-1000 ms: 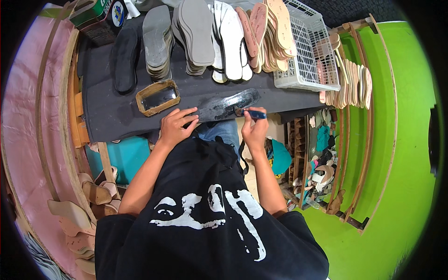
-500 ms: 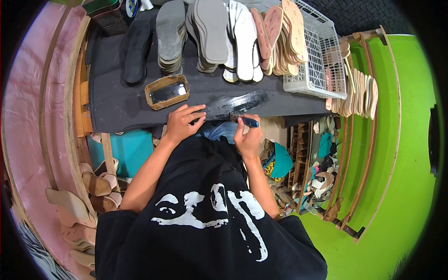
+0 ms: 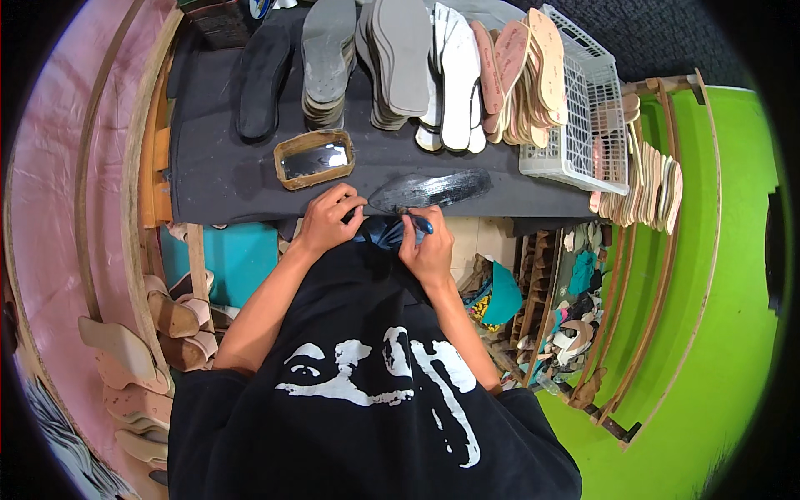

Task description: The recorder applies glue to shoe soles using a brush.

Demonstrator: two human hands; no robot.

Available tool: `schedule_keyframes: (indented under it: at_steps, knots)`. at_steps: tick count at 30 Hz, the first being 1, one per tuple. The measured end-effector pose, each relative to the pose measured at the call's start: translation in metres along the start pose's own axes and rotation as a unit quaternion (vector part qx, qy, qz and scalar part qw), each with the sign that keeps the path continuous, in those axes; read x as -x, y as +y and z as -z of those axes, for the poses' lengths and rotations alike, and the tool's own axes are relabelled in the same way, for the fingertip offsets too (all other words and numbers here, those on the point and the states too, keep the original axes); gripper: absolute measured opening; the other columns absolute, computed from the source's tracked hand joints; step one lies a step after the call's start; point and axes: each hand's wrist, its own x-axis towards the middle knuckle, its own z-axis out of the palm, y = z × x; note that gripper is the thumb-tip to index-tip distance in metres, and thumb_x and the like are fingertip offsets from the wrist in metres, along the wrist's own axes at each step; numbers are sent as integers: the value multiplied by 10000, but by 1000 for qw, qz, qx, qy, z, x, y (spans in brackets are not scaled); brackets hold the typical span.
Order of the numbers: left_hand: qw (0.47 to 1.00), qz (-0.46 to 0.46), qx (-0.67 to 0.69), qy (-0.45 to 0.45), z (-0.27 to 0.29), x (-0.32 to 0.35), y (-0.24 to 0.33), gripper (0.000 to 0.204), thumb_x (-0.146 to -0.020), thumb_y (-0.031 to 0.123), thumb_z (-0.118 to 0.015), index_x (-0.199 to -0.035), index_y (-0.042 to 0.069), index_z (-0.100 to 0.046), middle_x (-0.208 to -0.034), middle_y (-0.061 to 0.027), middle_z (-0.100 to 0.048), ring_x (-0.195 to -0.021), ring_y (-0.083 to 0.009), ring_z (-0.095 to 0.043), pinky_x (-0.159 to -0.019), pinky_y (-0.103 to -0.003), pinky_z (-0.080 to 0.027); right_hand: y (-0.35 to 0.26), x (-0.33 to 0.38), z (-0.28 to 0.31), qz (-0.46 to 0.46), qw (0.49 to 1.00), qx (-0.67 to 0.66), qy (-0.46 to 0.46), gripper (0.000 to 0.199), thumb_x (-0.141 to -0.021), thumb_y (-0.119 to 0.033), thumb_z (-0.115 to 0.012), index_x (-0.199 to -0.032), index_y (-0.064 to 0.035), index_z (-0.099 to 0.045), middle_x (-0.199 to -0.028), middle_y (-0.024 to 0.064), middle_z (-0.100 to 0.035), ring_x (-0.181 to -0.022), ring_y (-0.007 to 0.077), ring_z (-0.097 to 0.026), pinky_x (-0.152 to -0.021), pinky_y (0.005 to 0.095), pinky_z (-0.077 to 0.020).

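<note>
Your hands have come closer to the counter edge, working on the dark sole.

Your left hand (image 3: pixel 329 218) now presses fingers down beside the sole's heel end, nearer than a second ago; your right hand (image 3: pixel 429 246) is closed around a small blue tool (image 3: pixel 421 223). The glossy black sole (image 3: pixel 429 189) lies flat at frame centre, on the dark counter (image 3: pixel 217 179).
</note>
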Motion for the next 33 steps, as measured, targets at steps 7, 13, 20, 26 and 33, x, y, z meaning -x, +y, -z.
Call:
schedule_keyframes:
  at_steps: [7,13,20,26,33]
  knots:
    - [999,-10,-38,-2,9,3,0,179,-821,26,-809,-997,52,-787,-859,-73,-659,-773,-274,-700,-690,-397,-581,-6,-16,-10,43,996,-38,-63,217,-903,40,-777,-1042,10,-613,-942,198,-676,-826,432,-698,-727,459,-566]
    - [1000,11,17,9,8,-1,-2,172,-751,-24,-796,-895,29,-718,-762,-76,-591,-655,-229,-623,-610,-369,-516,-7,-20,-10,63,994,-60,-71,211,-894,56,-768,-1030,12,-614,-926,194,-670,-800,426,-694,-717,452,-564]
    - [999,21,27,24,10,-1,-1,198,-681,-25,-755,-833,34,-642,-733,-77,-544,-631,-229,-587,-591,-360,-491,2,-27,-13,62,992,-62,-90,214,-897,52,-768,-1036,10,-612,-920,181,-668,-790,417,-696,-702,446,-563]
    - [1000,14,-10,6,8,-3,1,195,-691,36,-783,-829,37,-645,-738,-79,-571,-633,-248,-626,-599,-383,-523,-9,-43,-26,98,984,-67,-133,200,-900,55,-755,-1023,8,-605,-921,181,-660,-816,416,-696,-699,455,-552]
    - [1000,22,3,22,3,0,-3,177,-709,47,-782,-827,39,-651,-747,-74,-586,-635,-244,-637,-601,-377,-530,-1,-34,-15,107,986,-56,-110,202,-896,50,-768,-1013,4,-609,-900,178,-657,-778,420,-691,-691,453,-551]
